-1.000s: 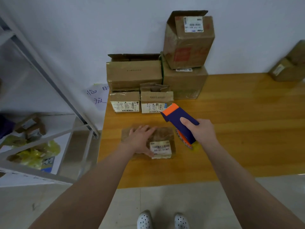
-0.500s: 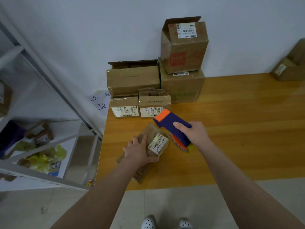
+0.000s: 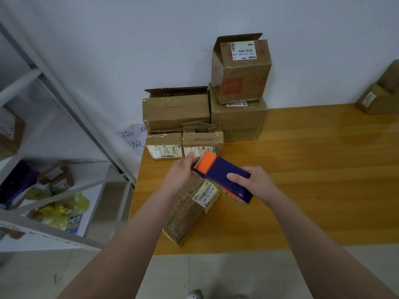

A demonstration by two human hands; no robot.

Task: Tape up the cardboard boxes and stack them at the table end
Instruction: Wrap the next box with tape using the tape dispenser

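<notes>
Lying slantwise near the front-left corner of the desk (image 3: 313, 180), the small box (image 3: 187, 212) has no hand on it now. Its white label (image 3: 205, 194) faces up at the far end.

Change noted: a second ago the box sat square with the left hand pressed flat on top. Half a second ago that hand gripped it and had it turned askew. Since then the left hand (image 3: 180, 174) has let go and risen to the tape dispenser (image 3: 224, 179).

Judgement: the box is positioned, and the step in hand is drawing out a tape end. No fresh strip can be seen on this box yet.

Left hand: fingers curled, thumb and fingertips pinched at the toothed edge of the orange head. The tape itself is too thin to make out.

Right hand (image 3: 258, 183): closed round the blue body, thumb across the top. It holds the dispenser off the desk, above the box's far end.

Outward: the stacked boxes (image 3: 237, 119) stand at the desk end against the wall, several with flaps up. The two smallest are just beyond the hands.
</notes>
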